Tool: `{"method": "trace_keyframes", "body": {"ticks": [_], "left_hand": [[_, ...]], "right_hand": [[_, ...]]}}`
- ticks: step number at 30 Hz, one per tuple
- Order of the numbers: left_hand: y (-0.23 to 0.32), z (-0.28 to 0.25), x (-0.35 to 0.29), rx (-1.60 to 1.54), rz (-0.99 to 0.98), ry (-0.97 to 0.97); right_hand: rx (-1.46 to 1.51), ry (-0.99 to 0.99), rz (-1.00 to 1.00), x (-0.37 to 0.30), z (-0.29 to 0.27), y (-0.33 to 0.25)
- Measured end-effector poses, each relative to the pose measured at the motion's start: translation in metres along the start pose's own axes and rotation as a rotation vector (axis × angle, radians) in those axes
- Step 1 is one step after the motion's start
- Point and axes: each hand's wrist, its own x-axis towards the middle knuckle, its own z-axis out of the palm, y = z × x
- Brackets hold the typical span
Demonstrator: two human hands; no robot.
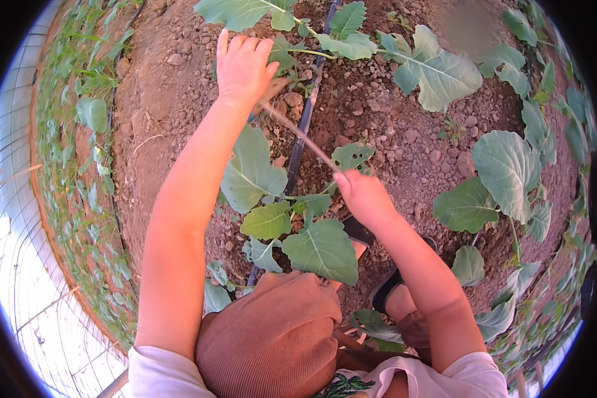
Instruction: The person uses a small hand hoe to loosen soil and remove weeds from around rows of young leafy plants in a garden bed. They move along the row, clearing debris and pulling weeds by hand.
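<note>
Brown and thin, a stick-like handle [302, 136] slants from the right hand [363, 197], which is closed round its near end, toward the left hand [244, 66]. Whether the left hand grips anything, I cannot tell; a green leaf [282, 56] is just beside it. Between both hands, a black hose [304, 119] crosses reddish soil [404, 136].

Cloddy brown soil [149, 113] carries a dark hose [305, 123], clods [465, 164] and broad-leaved green plants [507, 169].

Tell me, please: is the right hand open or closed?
Closed: the right hand is curled around the thin stick, which juts out.
</note>
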Motion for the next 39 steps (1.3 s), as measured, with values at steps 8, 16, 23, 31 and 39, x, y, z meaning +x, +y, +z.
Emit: {"method": "trace_keyframes", "body": {"ticks": [8,16,23,31,39], "left_hand": [[0.003,-0.010,-0.029,-0.442,0.108,-0.049],[-0.006,-0.047,-0.094,-0.426,0.078,-0.797],[-0.015,-0.089,-0.135,-0.700,-0.078,-1.055],[-0.010,-0.117,-0.171,-0.761,-0.168,-1.184],[-0.006,-0.128,-0.170,-0.739,-0.234,-1.175]], "right_hand": [[-0.131,0.137,-0.001,0.013,-0.005,0.001],[-0.297,-0.016,0.063,0.023,0.004,-0.005],[-0.348,-0.027,0.011,-0.032,0.002,0.010],[-0.419,-0.125,-0.009,-0.065,-0.018,0.009],[-0.325,-0.167,0.025,-0.040,0.015,-0.010]]}}
